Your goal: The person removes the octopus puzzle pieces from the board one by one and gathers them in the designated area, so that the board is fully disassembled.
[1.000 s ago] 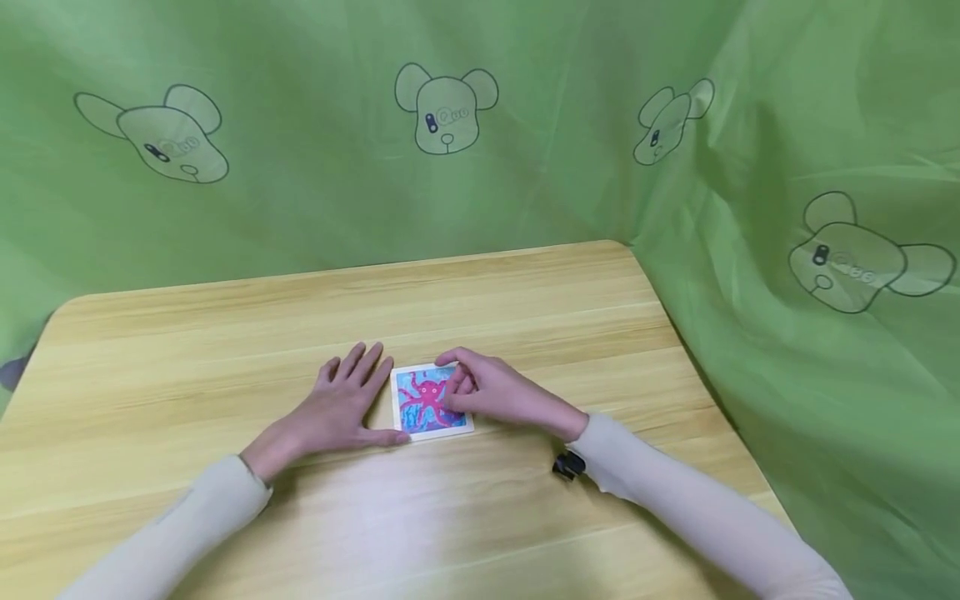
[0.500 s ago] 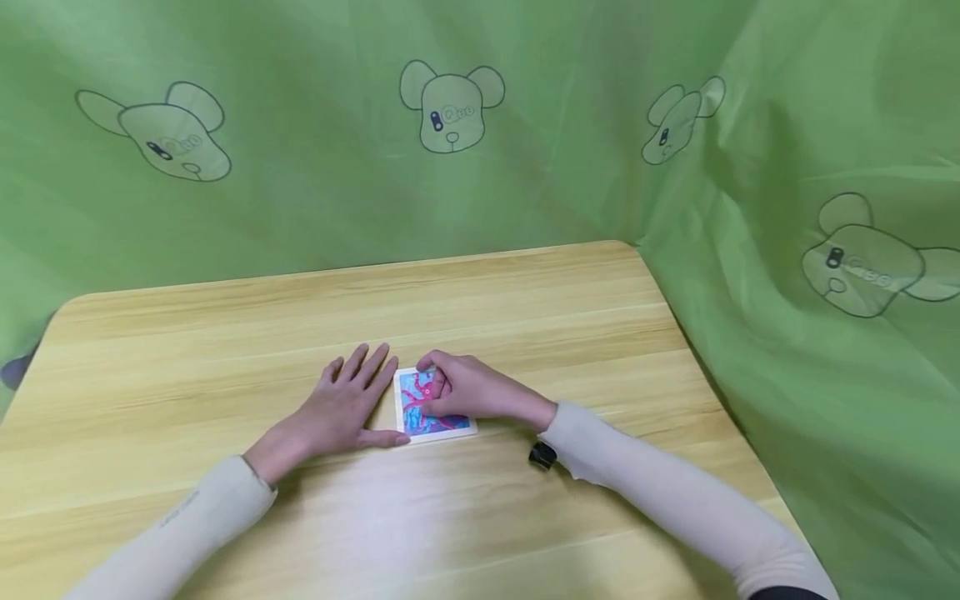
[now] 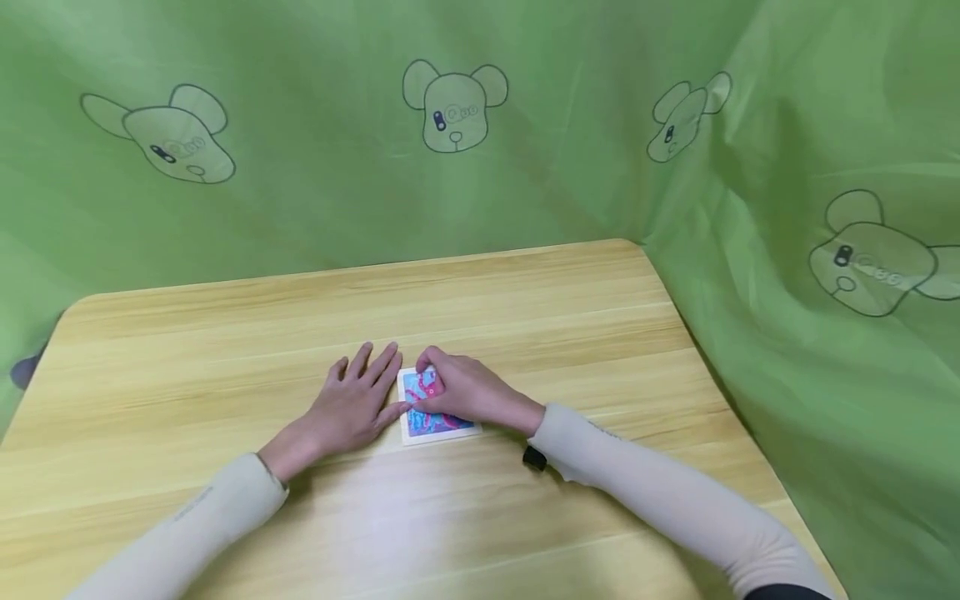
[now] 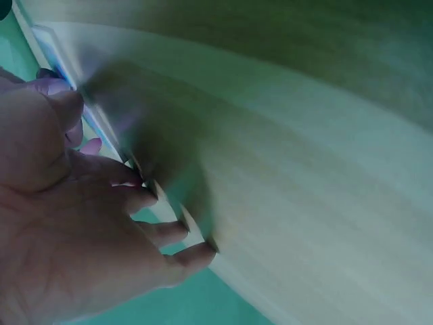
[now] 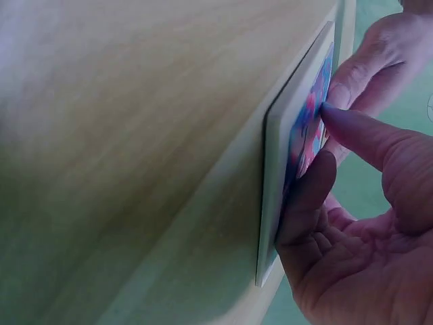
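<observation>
A square picture board (image 3: 420,423) with a white border and a pink octopus on blue lies on the table, partly covered by my right hand. My left hand (image 3: 351,410) rests along its left side with fingers extended, and the thumb reaches over the border onto the picture. My right hand (image 3: 474,390) is over the board's right part. Its thumb (image 5: 352,128) touches the picture surface close to the left thumb, while its other fingers curl over the board. I cannot tell if these fingers pinch anything. In the left wrist view, the board (image 4: 101,118) shows edge-on beyond the left hand.
The wood-grain table (image 3: 300,333) has rounded far corners. Behind it and along its right side hangs a green curtain (image 3: 315,167) with printed animal heads. A small black object (image 3: 534,458) sits by the right cuff. A dark object (image 3: 25,371) shows beyond the left table edge.
My right hand has moved left over the board, covering more of the octopus. The left thumb has shifted up from the board's near corner to its left side, near the right thumb.
</observation>
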`<state>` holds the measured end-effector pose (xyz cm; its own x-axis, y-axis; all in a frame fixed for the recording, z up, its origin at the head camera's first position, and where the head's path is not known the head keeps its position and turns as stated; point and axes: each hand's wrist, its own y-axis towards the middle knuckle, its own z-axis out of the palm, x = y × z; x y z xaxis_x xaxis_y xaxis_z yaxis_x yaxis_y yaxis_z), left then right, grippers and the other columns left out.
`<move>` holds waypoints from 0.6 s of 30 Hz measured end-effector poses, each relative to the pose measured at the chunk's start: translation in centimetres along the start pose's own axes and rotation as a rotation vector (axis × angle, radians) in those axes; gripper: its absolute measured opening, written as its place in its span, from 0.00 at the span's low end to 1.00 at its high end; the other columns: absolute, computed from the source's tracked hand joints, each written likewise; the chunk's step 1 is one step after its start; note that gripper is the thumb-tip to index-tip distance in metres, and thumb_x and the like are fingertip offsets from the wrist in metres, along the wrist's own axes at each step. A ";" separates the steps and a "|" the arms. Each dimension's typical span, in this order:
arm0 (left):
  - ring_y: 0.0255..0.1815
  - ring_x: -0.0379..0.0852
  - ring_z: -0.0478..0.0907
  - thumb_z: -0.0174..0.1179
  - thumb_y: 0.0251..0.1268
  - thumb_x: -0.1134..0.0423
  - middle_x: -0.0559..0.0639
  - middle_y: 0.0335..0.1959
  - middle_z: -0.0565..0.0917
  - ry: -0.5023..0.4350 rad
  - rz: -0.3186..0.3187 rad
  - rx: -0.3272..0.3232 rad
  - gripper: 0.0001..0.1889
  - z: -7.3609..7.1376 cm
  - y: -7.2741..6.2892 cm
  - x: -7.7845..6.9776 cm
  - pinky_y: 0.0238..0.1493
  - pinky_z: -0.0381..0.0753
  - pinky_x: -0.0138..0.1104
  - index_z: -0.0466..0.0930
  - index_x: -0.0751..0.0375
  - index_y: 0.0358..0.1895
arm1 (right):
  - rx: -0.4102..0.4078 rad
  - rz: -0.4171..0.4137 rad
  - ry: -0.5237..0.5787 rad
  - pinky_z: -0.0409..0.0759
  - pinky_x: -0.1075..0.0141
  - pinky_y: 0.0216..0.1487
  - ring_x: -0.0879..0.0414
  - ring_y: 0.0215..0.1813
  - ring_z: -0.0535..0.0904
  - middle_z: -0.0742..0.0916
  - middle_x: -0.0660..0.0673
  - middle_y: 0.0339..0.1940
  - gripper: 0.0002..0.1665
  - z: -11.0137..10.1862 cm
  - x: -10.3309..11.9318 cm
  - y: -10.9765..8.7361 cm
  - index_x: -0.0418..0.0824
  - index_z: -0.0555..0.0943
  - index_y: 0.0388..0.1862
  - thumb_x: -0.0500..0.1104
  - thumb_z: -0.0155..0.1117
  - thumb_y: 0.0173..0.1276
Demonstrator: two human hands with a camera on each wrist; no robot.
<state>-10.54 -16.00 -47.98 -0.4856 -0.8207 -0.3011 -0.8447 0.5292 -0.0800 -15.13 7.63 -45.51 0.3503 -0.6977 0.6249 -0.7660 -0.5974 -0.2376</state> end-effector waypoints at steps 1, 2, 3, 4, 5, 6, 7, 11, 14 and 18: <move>0.87 0.74 0.46 0.46 0.89 0.39 0.63 0.89 0.51 0.004 -0.006 0.003 0.42 0.1 0.1 -0.1 0.77 0.53 0.72 0.52 0.68 0.88 | -0.001 0.003 -0.002 0.74 0.63 0.36 0.55 0.33 0.76 0.81 0.49 0.33 0.31 0.0 0.0 -0.1 0.46 0.76 0.66 0.53 0.79 0.73; 0.87 0.74 0.46 0.45 0.89 0.39 0.63 0.89 0.51 0.011 -0.013 0.006 0.42 0.1 0.2 -0.1 0.77 0.53 0.72 0.51 0.68 0.88 | -0.002 0.007 -0.003 0.74 0.63 0.36 0.55 0.34 0.76 0.81 0.49 0.34 0.30 0.0 0.0 -0.1 0.46 0.75 0.66 0.53 0.79 0.74; 0.87 0.74 0.47 0.46 0.89 0.39 0.64 0.89 0.52 0.018 -0.017 0.007 0.42 0.1 0.3 -0.2 0.77 0.54 0.72 0.52 0.69 0.88 | -0.003 0.011 -0.002 0.74 0.63 0.36 0.55 0.34 0.76 0.81 0.49 0.34 0.30 0.0 0.0 -0.2 0.46 0.75 0.66 0.53 0.79 0.74; 0.87 0.74 0.46 0.47 0.89 0.40 0.63 0.90 0.51 0.023 -0.026 0.013 0.42 0.1 0.3 -0.2 0.77 0.53 0.71 0.51 0.68 0.88 | -0.004 0.014 -0.003 0.73 0.63 0.36 0.55 0.34 0.75 0.81 0.49 0.34 0.30 0.0 0.0 -0.1 0.46 0.75 0.66 0.53 0.79 0.74; 0.87 0.74 0.46 0.47 0.89 0.39 0.64 0.89 0.51 0.027 -0.030 0.015 0.43 0.1 0.3 -0.3 0.77 0.53 0.71 0.51 0.68 0.88 | -0.004 0.017 -0.003 0.73 0.63 0.36 0.56 0.34 0.75 0.81 0.49 0.34 0.30 0.0 0.0 -0.1 0.47 0.75 0.65 0.53 0.79 0.74; 0.87 0.74 0.46 0.47 0.89 0.39 0.64 0.89 0.51 0.031 -0.033 0.017 0.43 0.0 0.3 -0.4 0.77 0.54 0.71 0.52 0.68 0.88 | -0.005 0.020 -0.002 0.73 0.63 0.36 0.55 0.33 0.75 0.81 0.49 0.34 0.30 0.1 0.0 -0.1 0.47 0.75 0.65 0.53 0.79 0.74; 0.87 0.74 0.46 0.47 0.89 0.39 0.65 0.89 0.51 0.033 -0.035 0.017 0.42 0.0 0.3 -0.4 0.77 0.54 0.71 0.52 0.69 0.88 | -0.007 0.021 -0.003 0.73 0.63 0.36 0.55 0.33 0.75 0.81 0.49 0.34 0.29 0.1 0.1 -0.1 0.47 0.75 0.65 0.53 0.79 0.74; 0.87 0.74 0.47 0.47 0.89 0.40 0.65 0.89 0.52 0.041 -0.040 0.022 0.42 -0.3 0.2 -0.6 0.77 0.55 0.70 0.53 0.69 0.88 | -0.010 0.015 0.001 0.72 0.63 0.35 0.55 0.32 0.75 0.81 0.49 0.34 0.29 0.1 0.1 -0.2 0.47 0.74 0.65 0.51 0.79 0.74; 0.86 0.74 0.48 0.47 0.89 0.40 0.66 0.89 0.52 0.043 -0.039 0.015 0.42 -0.5 0.0 -0.8 0.77 0.55 0.70 0.53 0.69 0.88 | -0.008 0.014 0.016 0.73 0.62 0.35 0.55 0.32 0.75 0.82 0.48 0.34 0.29 0.0 0.2 -0.1 0.45 0.74 0.65 0.50 0.79 0.74; 0.86 0.75 0.49 0.47 0.89 0.40 0.66 0.88 0.54 0.033 -0.025 -0.012 0.42 -0.2 0.0 -0.6 0.76 0.56 0.71 0.55 0.70 0.87 | -0.013 0.013 0.034 0.72 0.63 0.34 0.56 0.30 0.75 0.81 0.49 0.33 0.29 0.4 -0.6 0.3 0.43 0.75 0.65 0.50 0.78 0.75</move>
<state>-10.32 -15.60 -47.60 -0.4711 -0.8404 -0.2681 -0.8593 0.5059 -0.0759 -15.35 7.73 -46.20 0.3222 -0.6910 0.6470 -0.7769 -0.5835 -0.2363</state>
